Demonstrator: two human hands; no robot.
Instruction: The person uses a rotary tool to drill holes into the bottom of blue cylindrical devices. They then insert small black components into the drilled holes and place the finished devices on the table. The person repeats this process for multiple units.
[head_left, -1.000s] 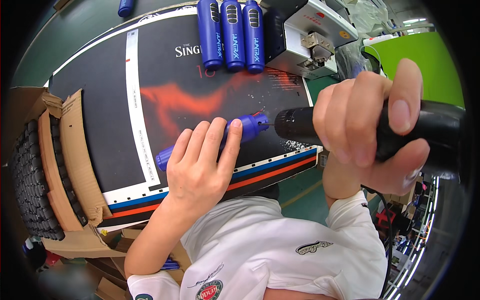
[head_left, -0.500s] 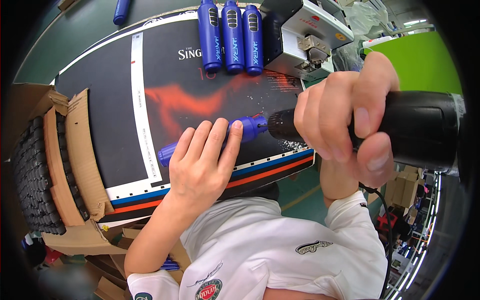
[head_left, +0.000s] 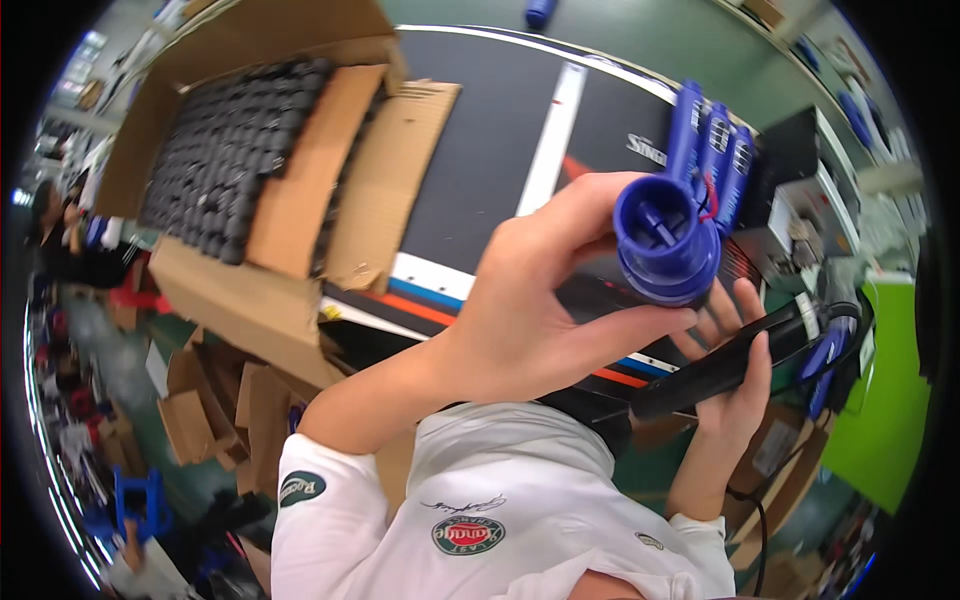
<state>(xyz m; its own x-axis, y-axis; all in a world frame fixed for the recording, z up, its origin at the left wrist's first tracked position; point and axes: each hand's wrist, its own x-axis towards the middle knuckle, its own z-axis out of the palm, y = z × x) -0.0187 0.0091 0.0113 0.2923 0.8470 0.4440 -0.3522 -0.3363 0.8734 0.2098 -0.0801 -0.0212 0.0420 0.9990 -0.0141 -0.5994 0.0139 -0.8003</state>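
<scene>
My left hand [head_left: 520, 310] grips a blue cylindrical plastic housing [head_left: 672, 278] between thumb and fingers, raised above the mat. Its round open end faces me, showing a post inside, and a red wire loops out at the side. Lower right, my right hand [head_left: 738, 395] is wrapped around a black corded power tool, seemingly an electric screwdriver [head_left: 695, 378], tilted and apart from the housing. Beyond the held housing, several similar blue cylinders [head_left: 714, 150] lie side by side on the black printed mat [head_left: 475, 150].
At left, a cardboard box [head_left: 130, 160] holds rows of black parts [head_left: 225, 165] and cardboard dividers [head_left: 395, 190]. A metal-and-black device [head_left: 800, 205] stands at right, near a green surface [head_left: 885, 390]. Another blue cylinder [head_left: 540, 12] lies at the far edge. Other people are in the left background.
The housing has been lifted off the mat and its open end turned toward me. The black tool has moved away from it, down to the right. My view has swung left.
</scene>
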